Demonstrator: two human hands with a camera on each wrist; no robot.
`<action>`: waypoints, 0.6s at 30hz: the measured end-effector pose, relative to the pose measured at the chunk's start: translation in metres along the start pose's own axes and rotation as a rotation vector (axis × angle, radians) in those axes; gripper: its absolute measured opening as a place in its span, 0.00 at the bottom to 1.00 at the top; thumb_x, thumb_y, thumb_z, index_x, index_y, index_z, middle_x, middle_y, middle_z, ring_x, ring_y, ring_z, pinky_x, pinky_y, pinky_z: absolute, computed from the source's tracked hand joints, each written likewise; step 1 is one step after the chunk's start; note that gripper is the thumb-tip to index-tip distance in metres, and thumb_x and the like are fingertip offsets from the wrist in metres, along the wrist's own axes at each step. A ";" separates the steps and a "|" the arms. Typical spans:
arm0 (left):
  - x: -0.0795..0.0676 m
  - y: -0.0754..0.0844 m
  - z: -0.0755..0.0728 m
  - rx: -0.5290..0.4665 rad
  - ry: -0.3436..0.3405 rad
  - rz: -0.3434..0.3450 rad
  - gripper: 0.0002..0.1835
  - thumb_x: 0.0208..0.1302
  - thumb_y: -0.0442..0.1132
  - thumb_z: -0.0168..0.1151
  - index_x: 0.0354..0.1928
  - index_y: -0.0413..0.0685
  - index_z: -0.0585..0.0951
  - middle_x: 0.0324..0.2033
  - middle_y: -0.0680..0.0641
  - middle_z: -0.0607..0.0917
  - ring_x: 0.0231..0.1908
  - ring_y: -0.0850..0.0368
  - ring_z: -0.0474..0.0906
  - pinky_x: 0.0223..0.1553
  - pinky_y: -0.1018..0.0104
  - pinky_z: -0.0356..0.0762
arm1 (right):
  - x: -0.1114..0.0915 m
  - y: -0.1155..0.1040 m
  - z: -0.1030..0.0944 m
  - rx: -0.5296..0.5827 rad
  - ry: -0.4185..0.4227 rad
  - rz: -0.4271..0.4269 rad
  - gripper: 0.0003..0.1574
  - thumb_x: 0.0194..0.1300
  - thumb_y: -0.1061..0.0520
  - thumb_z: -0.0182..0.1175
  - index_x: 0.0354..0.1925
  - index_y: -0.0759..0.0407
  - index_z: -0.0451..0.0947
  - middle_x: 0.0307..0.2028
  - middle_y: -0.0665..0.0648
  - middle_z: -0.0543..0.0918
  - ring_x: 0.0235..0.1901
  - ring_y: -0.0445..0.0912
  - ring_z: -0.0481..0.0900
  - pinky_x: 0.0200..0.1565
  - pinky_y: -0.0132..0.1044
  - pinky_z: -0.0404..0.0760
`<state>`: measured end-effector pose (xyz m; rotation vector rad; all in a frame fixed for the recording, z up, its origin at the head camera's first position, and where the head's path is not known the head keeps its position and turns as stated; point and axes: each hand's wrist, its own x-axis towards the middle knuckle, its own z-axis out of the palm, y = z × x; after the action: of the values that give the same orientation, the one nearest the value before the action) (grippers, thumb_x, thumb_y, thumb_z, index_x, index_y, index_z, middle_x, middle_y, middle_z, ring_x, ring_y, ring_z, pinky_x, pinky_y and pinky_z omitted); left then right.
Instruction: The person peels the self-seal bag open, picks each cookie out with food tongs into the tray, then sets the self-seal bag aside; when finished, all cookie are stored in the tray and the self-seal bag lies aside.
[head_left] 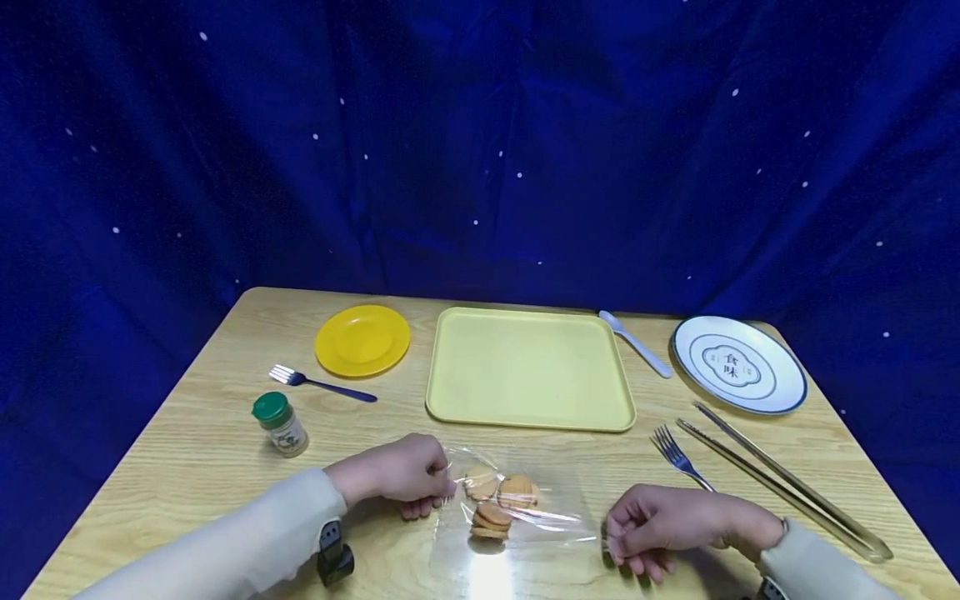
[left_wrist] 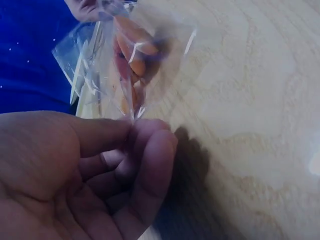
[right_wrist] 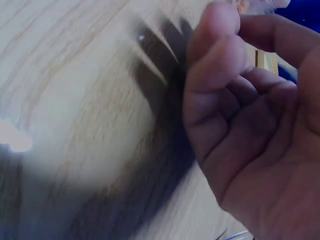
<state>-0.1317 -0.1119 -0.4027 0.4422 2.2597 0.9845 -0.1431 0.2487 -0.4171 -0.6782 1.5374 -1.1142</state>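
A clear plastic bag (head_left: 558, 521) with several round cookies (head_left: 491, 517) inside lies at the table's near middle, between both hands. My left hand (head_left: 412, 475) pinches its left edge between thumb and forefinger. In the left wrist view the bag (left_wrist: 165, 80) stretches away from those fingertips, cookies (left_wrist: 135, 47) showing through the film. On the other side, my right hand (head_left: 660, 525) pinches the bag's right edge with thumb and forefinger. The right wrist view shows this hand (right_wrist: 250, 110) with its other fingers curled over their shadow on the table; the film there is barely visible.
Behind the bag lies a pale yellow tray (head_left: 531, 367). To the left are a yellow plate (head_left: 362, 340), a fork (head_left: 322, 383) and a green-capped shaker (head_left: 281, 423). To the right are a spoon (head_left: 637, 344), a white plate (head_left: 772, 371), another fork (head_left: 678, 456) and metal tongs (head_left: 795, 487).
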 end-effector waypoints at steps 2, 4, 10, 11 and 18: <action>0.000 -0.001 0.000 -0.005 -0.003 -0.001 0.20 0.68 0.36 0.58 0.17 0.36 0.78 0.10 0.52 0.76 0.10 0.63 0.71 0.15 0.71 0.75 | -0.003 -0.001 -0.002 -0.011 0.027 0.017 0.17 0.70 0.62 0.52 0.37 0.80 0.73 0.25 0.83 0.71 0.19 0.32 0.76 0.20 0.23 0.69; 0.000 -0.002 0.000 -0.019 -0.011 -0.004 0.20 0.68 0.38 0.59 0.17 0.36 0.78 0.10 0.52 0.76 0.10 0.63 0.71 0.15 0.71 0.75 | -0.006 -0.004 -0.005 -0.030 0.088 0.030 0.16 0.70 0.61 0.52 0.39 0.78 0.74 0.21 0.73 0.75 0.19 0.34 0.76 0.20 0.24 0.71; -0.002 -0.001 0.001 -0.035 -0.015 -0.005 0.22 0.67 0.42 0.60 0.17 0.35 0.78 0.09 0.52 0.76 0.09 0.63 0.71 0.14 0.69 0.75 | -0.007 -0.026 -0.007 -0.192 0.479 0.027 0.22 0.72 0.52 0.54 0.32 0.72 0.70 0.22 0.52 0.77 0.18 0.38 0.75 0.19 0.33 0.78; -0.003 -0.001 0.001 -0.037 -0.016 -0.007 0.22 0.67 0.42 0.60 0.17 0.36 0.78 0.09 0.51 0.76 0.09 0.63 0.71 0.14 0.69 0.76 | -0.006 -0.029 -0.006 -0.215 0.523 0.027 0.24 0.72 0.51 0.54 0.31 0.72 0.70 0.22 0.52 0.77 0.18 0.39 0.75 0.20 0.36 0.79; -0.003 -0.002 0.001 -0.032 -0.025 -0.001 0.23 0.68 0.45 0.60 0.19 0.35 0.78 0.11 0.51 0.77 0.10 0.63 0.71 0.14 0.69 0.76 | 0.011 -0.030 0.010 -0.107 0.437 0.087 0.28 0.73 0.46 0.52 0.32 0.72 0.77 0.25 0.56 0.84 0.19 0.40 0.81 0.23 0.35 0.82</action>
<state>-0.1285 -0.1143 -0.4040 0.4373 2.2185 1.0079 -0.1407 0.2242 -0.3946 -0.4493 1.9894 -1.1708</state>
